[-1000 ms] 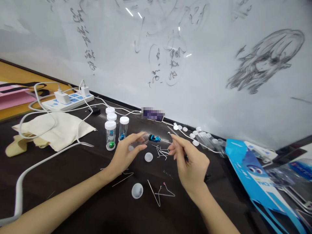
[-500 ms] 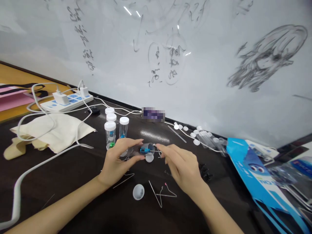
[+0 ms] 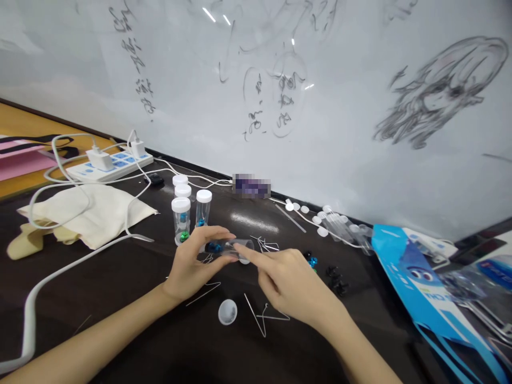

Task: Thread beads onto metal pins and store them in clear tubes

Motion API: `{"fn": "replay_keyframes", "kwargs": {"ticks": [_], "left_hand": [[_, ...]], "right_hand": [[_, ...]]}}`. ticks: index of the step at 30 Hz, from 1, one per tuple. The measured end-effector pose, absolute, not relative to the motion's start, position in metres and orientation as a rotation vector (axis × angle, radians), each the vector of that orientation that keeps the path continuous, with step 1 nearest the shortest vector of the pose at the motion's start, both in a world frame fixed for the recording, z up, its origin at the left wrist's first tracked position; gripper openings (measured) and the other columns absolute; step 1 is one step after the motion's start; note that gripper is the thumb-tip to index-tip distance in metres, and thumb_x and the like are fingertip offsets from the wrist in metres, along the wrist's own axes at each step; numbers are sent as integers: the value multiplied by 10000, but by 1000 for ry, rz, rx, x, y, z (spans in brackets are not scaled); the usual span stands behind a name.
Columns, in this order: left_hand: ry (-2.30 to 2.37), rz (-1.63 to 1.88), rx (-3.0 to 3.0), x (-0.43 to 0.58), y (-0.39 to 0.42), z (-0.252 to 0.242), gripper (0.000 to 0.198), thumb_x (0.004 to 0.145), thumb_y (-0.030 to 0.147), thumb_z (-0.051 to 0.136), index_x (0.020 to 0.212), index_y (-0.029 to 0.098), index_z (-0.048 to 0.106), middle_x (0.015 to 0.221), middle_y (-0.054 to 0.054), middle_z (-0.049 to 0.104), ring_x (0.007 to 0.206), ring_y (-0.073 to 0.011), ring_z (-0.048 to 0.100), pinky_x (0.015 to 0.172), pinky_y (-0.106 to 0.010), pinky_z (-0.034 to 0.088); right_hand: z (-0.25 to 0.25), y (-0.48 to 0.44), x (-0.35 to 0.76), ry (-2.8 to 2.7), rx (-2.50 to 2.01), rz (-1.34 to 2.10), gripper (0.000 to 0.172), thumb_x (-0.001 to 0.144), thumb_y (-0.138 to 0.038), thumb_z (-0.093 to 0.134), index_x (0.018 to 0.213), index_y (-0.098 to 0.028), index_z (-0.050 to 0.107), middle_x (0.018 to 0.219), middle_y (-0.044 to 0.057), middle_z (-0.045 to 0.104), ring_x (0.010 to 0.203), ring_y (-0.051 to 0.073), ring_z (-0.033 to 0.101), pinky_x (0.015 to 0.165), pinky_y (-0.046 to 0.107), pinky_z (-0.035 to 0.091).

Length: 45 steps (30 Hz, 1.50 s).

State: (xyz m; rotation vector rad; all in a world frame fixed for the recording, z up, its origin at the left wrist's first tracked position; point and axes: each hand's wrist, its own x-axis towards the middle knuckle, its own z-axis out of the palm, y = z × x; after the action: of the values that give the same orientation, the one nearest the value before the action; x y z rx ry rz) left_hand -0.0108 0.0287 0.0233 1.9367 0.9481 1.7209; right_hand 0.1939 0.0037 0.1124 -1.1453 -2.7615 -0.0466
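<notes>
My left hand [image 3: 196,261] is closed round a clear plastic vial [image 3: 230,248] held on its side above the dark table [image 3: 120,298]; a small blue part shows inside it. My right hand [image 3: 288,280] reaches in from the right, its index finger stretched out to the vial's open end by a white cap [image 3: 245,260], other fingers curled. A loose white cap [image 3: 227,311] and bent wire pieces [image 3: 264,314] lie just in front of the hands. More thin wires [image 3: 266,245] lie behind the vial.
Several capped vials [image 3: 182,216] with coloured bits stand behind my left hand. A cream cloth [image 3: 80,213], white cables and a power strip [image 3: 110,164] lie at left. Loose caps and empty tubes [image 3: 332,221] sit by the whiteboard; a blue packet [image 3: 416,282] at right; small black and blue parts [image 3: 324,266].
The blue part has gone deeper into the vial toward my left hand. My right hand has moved left and down, its index finger now at the vial's mouth.
</notes>
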Motion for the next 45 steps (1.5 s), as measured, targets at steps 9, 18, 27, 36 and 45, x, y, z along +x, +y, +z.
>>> {"fn": "replay_keyframes", "kwargs": {"ticks": [9,18,27,36,45], "left_hand": [[935,1657,1781,-11,27,27,397,716,192,801,1060,233,606,1017,-33,683,956,-200,656,903,-348,527],[700,1359,1187,-12,36,40,312,884,290,625,1174,196,560,942,-65,729,816,-181,692,785,-324,555],[565,1156,944,-12,39,33,273,903,294,592,1149,180,633,953,-85,735,807,-166,691,806,-307,546],[496,1021,1037,-9,34,38,221,866,293,633,1048,176,681,852,-75,725,702,-161,659,682,-300,536],[529,921,1077,-4,30,35,277,822,285,685,1070,163,711,827,-74,736,655,-144,648,634,-267,522]], "right_hand": [[120,7,199,-2484,-1060,490,501,915,-125,406,1385,-290,457,659,-56,624,475,94,487,514,226,387],[81,37,203,-2325,-1445,308,287,903,-223,558,1190,-225,551,1084,60,583,780,166,620,701,317,490],[41,46,196,-2532,-1507,274,143,863,-249,637,983,-184,595,1021,61,580,830,219,636,694,343,487],[91,38,203,-2215,-1232,478,175,862,-196,635,1023,-203,565,910,14,627,791,154,613,695,286,493],[116,23,205,-2198,-1142,697,232,858,-128,638,1064,-222,588,990,12,668,917,160,658,838,331,549]]}}
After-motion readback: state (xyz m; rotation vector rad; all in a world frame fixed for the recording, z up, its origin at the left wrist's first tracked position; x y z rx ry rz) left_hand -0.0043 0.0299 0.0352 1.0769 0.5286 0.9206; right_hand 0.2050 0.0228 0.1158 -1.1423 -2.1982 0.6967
